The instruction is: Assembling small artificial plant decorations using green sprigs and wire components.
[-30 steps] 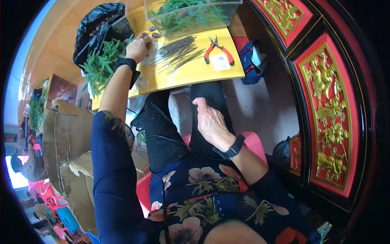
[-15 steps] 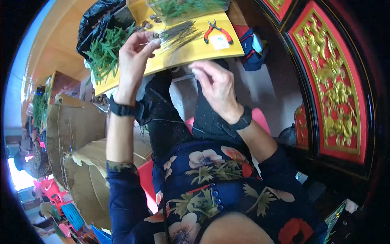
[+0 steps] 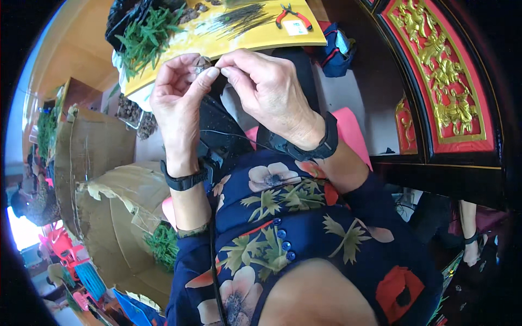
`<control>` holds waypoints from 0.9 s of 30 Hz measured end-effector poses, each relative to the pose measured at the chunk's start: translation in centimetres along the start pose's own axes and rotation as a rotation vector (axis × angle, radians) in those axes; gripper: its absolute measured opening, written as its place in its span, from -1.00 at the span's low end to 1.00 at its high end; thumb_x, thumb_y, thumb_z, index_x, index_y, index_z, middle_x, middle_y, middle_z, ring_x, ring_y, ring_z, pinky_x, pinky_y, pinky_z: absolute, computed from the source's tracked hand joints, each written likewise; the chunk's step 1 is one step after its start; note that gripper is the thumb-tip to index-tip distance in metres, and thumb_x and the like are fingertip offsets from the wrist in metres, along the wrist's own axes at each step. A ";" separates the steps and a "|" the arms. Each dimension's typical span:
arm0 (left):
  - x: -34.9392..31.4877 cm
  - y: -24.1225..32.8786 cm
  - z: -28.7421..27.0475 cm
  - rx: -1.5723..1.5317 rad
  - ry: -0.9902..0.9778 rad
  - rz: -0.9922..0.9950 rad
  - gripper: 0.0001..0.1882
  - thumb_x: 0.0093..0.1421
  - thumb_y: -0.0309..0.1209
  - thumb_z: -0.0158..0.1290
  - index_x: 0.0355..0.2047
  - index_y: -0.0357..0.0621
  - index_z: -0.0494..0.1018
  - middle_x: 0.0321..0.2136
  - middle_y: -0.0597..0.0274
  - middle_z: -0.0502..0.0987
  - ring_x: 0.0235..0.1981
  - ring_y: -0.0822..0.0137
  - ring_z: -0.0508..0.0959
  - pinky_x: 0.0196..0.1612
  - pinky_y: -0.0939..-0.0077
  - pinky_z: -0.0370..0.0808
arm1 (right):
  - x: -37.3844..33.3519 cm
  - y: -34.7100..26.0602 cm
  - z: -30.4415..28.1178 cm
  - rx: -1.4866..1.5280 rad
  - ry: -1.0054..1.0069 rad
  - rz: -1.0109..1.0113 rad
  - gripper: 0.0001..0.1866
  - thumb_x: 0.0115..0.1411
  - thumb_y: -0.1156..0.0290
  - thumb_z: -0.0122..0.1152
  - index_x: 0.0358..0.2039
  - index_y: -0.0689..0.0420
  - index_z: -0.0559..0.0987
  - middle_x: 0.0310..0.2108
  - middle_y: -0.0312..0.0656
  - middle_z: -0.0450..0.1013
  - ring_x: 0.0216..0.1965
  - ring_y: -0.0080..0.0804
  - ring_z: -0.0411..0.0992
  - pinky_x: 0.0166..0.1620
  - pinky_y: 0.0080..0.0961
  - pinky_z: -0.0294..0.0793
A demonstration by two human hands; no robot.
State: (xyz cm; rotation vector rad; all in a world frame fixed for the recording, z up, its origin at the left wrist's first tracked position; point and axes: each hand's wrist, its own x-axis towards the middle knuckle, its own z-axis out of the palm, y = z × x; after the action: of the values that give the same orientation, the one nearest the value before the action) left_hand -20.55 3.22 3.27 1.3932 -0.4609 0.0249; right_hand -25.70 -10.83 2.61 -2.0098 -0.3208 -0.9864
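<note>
A small brown pine cone (image 3: 202, 63) sits between the thumb and fingers of my left hand (image 3: 178, 100), just off the table's near edge. My right hand (image 3: 277, 92) meets it from the right, thumb and forefinger pinched together against the cone's side. Whatever is in that pinch is too thin or hidden to name. Beyond my hands, a bundle of thin dark wire-like stems (image 3: 242, 20) lies on the yellow table (image 3: 228, 48). Pliers with red handles (image 3: 293, 16) rest to its right by a white card (image 3: 296, 28).
Green artificial sprigs (image 3: 145, 41) and a black plastic bag (image 3: 122, 24) occupy the table's left side. More pine cones (image 3: 189, 14) lie at the back. A torn cardboard box (image 3: 98, 152) stands at my left. Another person's hand (image 3: 471, 253) shows at lower right.
Both hands have come together over the table's near edge, nearer my body. The right hand has moved left to the pine cone in my left hand. The view has shifted.
</note>
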 end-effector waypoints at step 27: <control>-1.2 -0.3 1.6 -0.399 -0.008 -0.210 -0.76 0.23 -0.37 -0.01 -0.15 -0.24 0.42 -0.29 0.24 0.50 -0.34 0.50 0.50 -0.32 0.64 0.44 | -0.5 -0.7 -0.4 -0.148 0.103 -0.056 -0.90 0.06 0.61 0.14 -0.37 0.22 0.45 -0.57 -0.10 0.46 -0.51 -0.23 0.52 -0.49 -0.50 0.46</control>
State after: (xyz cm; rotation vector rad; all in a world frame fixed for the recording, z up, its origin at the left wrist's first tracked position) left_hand -22.00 1.95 2.81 1.0415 -0.3032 -0.2320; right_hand -26.60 -10.62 2.76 -2.0831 -0.2557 -1.1744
